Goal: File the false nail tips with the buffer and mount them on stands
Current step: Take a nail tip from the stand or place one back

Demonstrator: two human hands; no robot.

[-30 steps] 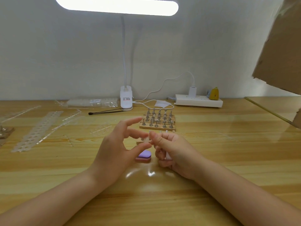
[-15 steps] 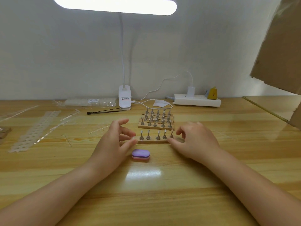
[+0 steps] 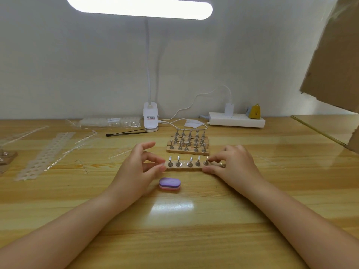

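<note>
Head view: the near wooden stand strip point(image 3: 186, 167) is lying on the worktop point(image 3: 194, 220) between the two hands, carrying five metal stands with clear nail tips point(image 3: 198, 158) mounted on top. The left hand point(image 3: 136, 167) is pinching the strip's left end between thumb and fingers. The right hand point(image 3: 233, 166) is pinching the right end, with its fingertips point(image 3: 210, 159) just beside the rightmost stand. The purple buffer point(image 3: 169, 183) is resting unheld on the worktop, just in front of the strip and nearer the left hand. Three more filled stand strips point(image 3: 187, 145) are sitting just behind the near strip.

Handling judgement: the strip is probably light and rigid, so a grip at both ends is suitable. The tips are likely thin, light and easily knocked loose; contact should stay on the wood, clear of the stands. The buffer is probably a soft foam block and should be taken by its long edges.
</note>
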